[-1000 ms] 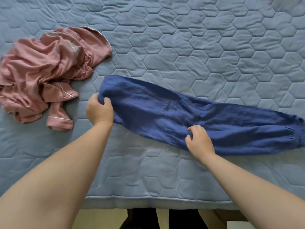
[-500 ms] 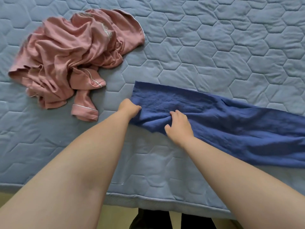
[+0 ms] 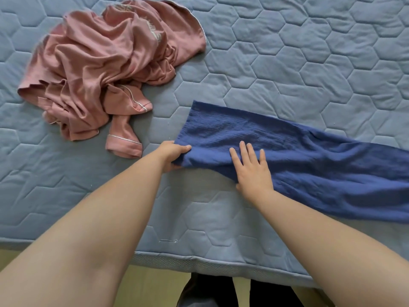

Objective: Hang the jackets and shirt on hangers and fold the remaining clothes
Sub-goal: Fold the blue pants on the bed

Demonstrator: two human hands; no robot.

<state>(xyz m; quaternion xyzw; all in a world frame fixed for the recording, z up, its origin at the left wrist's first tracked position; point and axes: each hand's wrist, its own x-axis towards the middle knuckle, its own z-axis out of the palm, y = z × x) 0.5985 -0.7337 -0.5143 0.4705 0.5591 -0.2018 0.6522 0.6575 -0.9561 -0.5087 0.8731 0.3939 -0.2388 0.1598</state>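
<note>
The blue trousers (image 3: 287,156) are pinched at the waist corner by the left hand (image 3: 174,155) and pressed flat by the open-fingered right hand (image 3: 252,171), seemingly for folding.

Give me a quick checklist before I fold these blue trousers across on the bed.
1. Grip: left hand holds the near corner of the blue trousers: ok.
2. Anchor: right hand pressed flat on the fabric, fingers straight: ok.
3. Fabric smooth: not ok, creases run to the right of the right hand.
4. Leg ends lined up: cannot tell, they run off the right edge of the view.
5. Crumpled pink garment lies apart from the trousers on the quilted mattress: ok.
</note>
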